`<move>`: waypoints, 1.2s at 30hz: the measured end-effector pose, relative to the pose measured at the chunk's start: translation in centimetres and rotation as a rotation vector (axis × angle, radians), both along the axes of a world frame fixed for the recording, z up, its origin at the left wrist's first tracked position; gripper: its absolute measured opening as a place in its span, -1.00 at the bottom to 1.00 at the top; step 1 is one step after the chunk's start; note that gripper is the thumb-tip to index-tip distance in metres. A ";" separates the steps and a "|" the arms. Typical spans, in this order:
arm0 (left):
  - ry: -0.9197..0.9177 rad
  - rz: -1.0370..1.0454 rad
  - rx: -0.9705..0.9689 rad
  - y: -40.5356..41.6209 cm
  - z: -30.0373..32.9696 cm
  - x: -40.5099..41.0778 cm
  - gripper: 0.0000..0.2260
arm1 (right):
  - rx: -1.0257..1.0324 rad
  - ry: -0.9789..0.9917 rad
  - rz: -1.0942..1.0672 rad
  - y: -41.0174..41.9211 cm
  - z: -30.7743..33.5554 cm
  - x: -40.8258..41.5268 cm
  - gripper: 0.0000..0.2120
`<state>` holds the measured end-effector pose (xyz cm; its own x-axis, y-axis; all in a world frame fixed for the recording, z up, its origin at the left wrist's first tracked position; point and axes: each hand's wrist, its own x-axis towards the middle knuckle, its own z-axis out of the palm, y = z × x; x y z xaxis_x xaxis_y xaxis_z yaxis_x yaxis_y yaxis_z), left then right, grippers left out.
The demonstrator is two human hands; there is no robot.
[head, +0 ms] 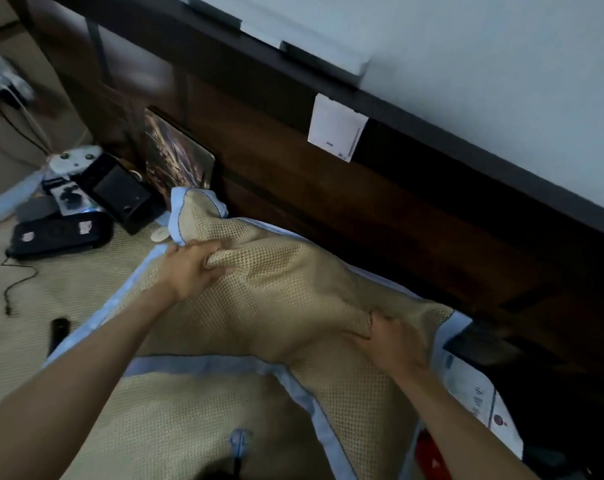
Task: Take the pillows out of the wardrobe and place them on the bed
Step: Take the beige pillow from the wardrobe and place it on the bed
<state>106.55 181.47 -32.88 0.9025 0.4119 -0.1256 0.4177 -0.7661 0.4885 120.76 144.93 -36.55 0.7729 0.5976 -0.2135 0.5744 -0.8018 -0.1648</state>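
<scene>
Gripping the woven tan pillow (286, 296) with both hands, the person holds it at the centre of the frame, up against the dark wooden headboard (328, 188). The left hand (189, 268) has its fingers closed on a bunch of the pillow's fabric near its upper left end, and the right hand (390, 341) pinches a fold of the cover toward the lower right end. The pillow has a pale blue border and lies across a second pillow (175, 420) of the same weave and trim, which fills the lower middle of the frame. Both sit on the bed's woven mat (68, 282). In the upper left of the frame, black electronic devices (85, 209) and a cable (16, 285) lie on the mat near the headboard. A white paper card (337, 131) is stuck on the headboard at upper centre.
</scene>
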 end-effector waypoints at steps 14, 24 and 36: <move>0.153 0.022 0.155 -0.6 -2.0 -0.3 -0.53 | 0.010 -0.042 0.107 -0.5 -5.3 1.2 -0.11; -0.033 -0.094 0.444 1.3 -3.8 2.8 -0.54 | 0.331 -0.131 0.030 -3.0 -4.7 0.3 -0.48; 0.430 0.088 0.268 -2.3 -10.8 3.4 -0.49 | -0.006 0.103 -0.033 -1.6 -9.8 -1.8 0.05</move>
